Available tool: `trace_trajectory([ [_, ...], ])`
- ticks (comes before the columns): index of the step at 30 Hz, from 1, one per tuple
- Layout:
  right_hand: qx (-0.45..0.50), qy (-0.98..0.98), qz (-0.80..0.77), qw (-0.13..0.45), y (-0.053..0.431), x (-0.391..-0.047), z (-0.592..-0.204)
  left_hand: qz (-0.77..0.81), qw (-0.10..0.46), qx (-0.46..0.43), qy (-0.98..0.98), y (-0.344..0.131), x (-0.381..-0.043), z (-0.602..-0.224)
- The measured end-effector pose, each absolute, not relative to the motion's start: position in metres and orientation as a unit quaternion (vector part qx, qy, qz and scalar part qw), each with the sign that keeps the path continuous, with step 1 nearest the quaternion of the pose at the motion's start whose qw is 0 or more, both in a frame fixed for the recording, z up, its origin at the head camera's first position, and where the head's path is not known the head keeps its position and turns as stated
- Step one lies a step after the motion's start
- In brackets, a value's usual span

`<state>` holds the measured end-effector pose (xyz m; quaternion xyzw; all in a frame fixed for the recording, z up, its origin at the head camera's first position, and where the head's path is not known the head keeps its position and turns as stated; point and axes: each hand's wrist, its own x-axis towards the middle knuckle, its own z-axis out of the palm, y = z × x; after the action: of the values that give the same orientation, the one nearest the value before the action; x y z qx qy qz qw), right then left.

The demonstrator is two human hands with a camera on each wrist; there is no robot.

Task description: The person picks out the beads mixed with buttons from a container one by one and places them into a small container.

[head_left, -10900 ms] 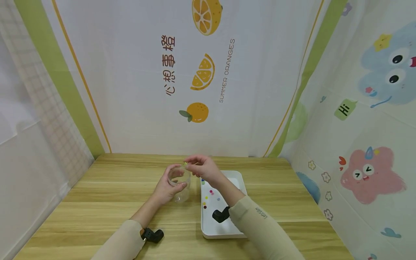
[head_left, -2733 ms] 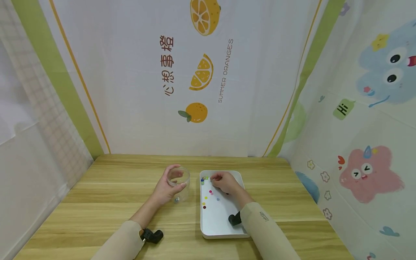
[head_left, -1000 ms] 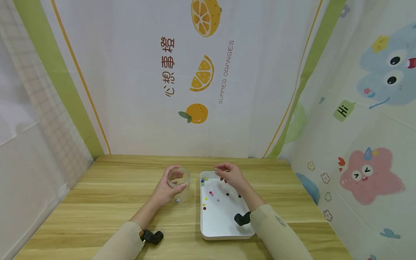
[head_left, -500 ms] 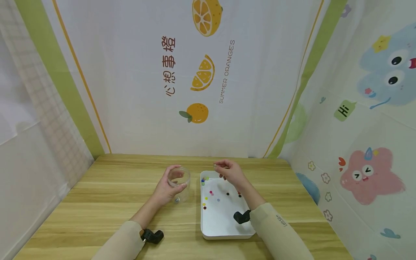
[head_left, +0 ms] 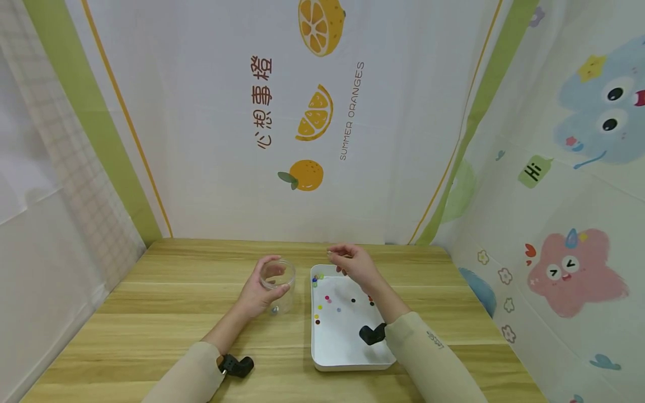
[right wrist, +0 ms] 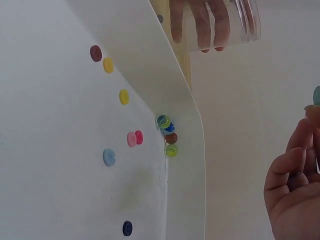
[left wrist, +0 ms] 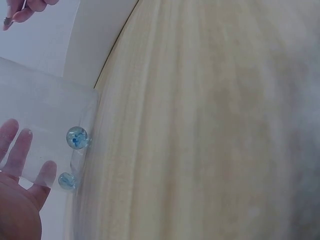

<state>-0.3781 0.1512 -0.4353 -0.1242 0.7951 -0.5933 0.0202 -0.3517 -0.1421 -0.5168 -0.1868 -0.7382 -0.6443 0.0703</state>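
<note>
My left hand grips a clear plastic jar that stands upright on the table left of the tray, fingers round its far side and thumb in front. Glass marbles with blue swirls lie at the jar's bottom in the left wrist view. Above the far end of the white tray, my right hand pinches a small greenish glass marble between thumb and fingertips. Several more marbles cluster in the tray's far left corner, green, blue and brownish.
Several buttons are scattered over the tray floor: a yellow button, a light blue button, a dark navy button and others. The wooden table meets a printed curtain at the back.
Earlier my right hand held a yellow-green piece at the jar's rim, then reached into the tray's far left part. Since then it has risen with a marble and shifted slightly left. My left hand stays put.
</note>
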Motion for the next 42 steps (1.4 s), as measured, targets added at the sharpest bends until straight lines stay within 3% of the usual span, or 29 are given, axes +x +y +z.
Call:
trace_trajectory([
  [42, -0.179, 0.779, -0.599, 0.042, 0.112, -0.371, -0.414, -0.64, 0.071, -0.19, -0.741, -0.143, -0.351, -0.517],
])
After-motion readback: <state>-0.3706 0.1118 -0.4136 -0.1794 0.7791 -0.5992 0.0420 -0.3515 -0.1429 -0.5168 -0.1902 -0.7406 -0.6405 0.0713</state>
